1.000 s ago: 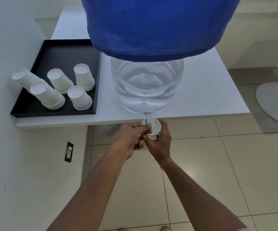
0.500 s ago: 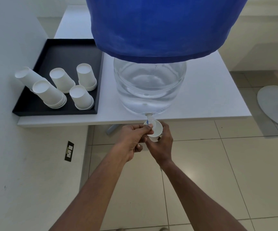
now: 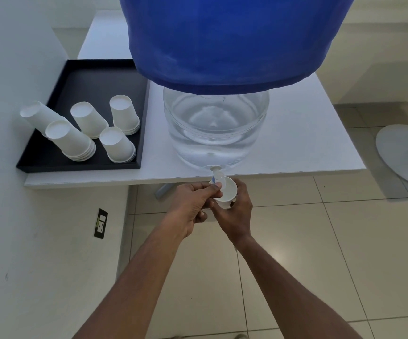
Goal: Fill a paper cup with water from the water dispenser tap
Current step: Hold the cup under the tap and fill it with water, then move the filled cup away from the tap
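A clear water dispenser (image 3: 216,133) with a blue cloth cover (image 3: 227,37) stands at the front edge of a white table (image 3: 308,133). Its small white tap (image 3: 216,174) juts out over the table edge. My right hand (image 3: 234,211) holds a white paper cup (image 3: 226,193) upright just under the tap. My left hand (image 3: 193,204) pinches the tap from the left, thumb and fingertips on its lever. The inside of the cup is mostly hidden by the tap and my fingers.
A black tray (image 3: 58,157) at the table's left holds several stacks of upturned white paper cups (image 3: 118,145). A white wall with a socket (image 3: 100,223) runs along the left. A round grey base (image 3: 406,152) lies on the tiled floor at right.
Both hands stay at the tap with the cup beneath it. The view has shifted slightly, nothing else moved.
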